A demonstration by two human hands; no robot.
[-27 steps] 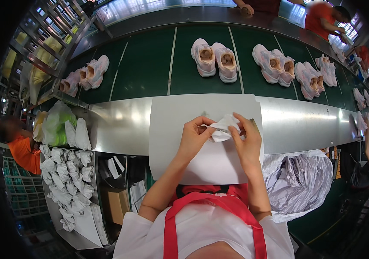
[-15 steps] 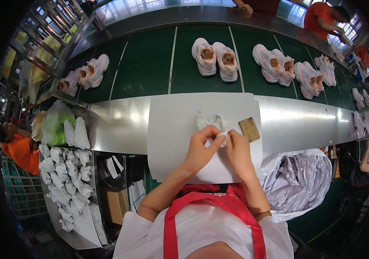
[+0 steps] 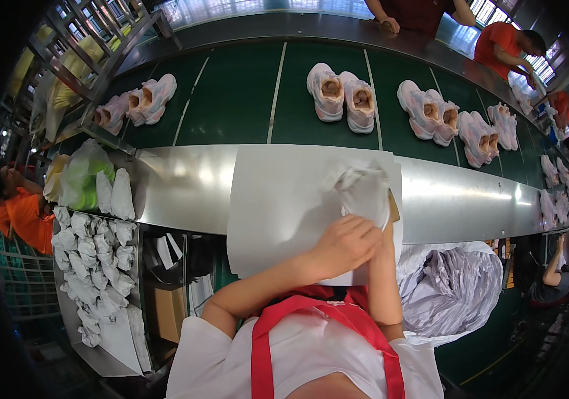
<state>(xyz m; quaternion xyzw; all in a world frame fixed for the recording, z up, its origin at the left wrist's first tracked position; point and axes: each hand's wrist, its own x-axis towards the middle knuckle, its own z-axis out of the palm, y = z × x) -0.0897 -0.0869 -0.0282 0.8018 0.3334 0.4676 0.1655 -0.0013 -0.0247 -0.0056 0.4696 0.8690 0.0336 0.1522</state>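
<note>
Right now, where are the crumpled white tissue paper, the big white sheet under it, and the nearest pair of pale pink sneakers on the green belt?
Crumpled white tissue paper (image 3: 363, 189), head view, its middle.
Big white sheet (image 3: 278, 199), head view, bare left part.
Pair of pale pink sneakers (image 3: 342, 98), head view, between the two shoes' inner sides.

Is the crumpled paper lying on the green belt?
No, the crumpled paper lies on the white sheet on the steel counter, short of the green belt.

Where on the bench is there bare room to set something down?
The white sheet is bare left of the crumpled paper, and the steel ledge beside it. Crowded: both hands, left hand, at the wad; paper wads tray.
</note>
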